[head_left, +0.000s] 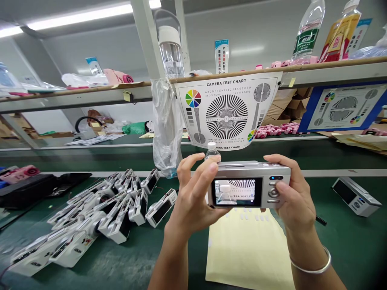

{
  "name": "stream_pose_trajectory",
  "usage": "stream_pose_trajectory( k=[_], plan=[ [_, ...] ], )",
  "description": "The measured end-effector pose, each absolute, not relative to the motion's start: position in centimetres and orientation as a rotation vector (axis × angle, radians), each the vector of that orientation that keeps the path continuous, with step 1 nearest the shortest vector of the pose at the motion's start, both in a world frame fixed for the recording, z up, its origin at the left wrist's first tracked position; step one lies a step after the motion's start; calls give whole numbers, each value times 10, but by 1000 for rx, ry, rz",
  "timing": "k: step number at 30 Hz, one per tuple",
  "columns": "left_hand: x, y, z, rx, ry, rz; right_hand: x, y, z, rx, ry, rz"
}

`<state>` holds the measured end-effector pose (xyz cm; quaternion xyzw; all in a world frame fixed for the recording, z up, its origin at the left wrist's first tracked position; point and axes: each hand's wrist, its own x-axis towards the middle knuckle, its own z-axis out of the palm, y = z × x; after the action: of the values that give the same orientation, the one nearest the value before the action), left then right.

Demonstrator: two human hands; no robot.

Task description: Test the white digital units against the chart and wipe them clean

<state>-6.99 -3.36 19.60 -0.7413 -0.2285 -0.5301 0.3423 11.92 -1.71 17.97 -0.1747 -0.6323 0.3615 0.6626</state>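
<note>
A silver digital camera (pixel 242 164) is held level between both hands, its lit screen facing me and showing part of a test chart and a bottle cap. My left hand (pixel 196 193) grips its left end, fingers over the top edge and thumb below. My right hand (pixel 294 197) holds the right end, index finger at the top and thumb on the rear buttons. Behind the camera hangs the camera test chart (pixel 226 117). A clear bottle with a white cap (pixel 212 146) stands just beyond my left fingers, its lower part hidden.
Many white cameras (pixel 115 205) lie piled on the green table at the left. Another silver camera (pixel 356 196) rests at the right. Yellow paper (pixel 248 249) lies below my hands. A plastic bag (pixel 166 125) hangs by the post. A blue-framed chart (pixel 344 106) stands at the right.
</note>
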Motion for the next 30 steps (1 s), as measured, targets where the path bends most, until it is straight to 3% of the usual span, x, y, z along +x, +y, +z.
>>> stream_pose_trajectory(
  k=[25, 30],
  plan=[
    [-70, -33, 196, -1920, -612, -1383, 115, -22, 183, -455, -1393, 816],
    [-69, -39, 197, -2015, -715, -1223, 117, -19, 181, -474, -1424, 837]
  ],
)
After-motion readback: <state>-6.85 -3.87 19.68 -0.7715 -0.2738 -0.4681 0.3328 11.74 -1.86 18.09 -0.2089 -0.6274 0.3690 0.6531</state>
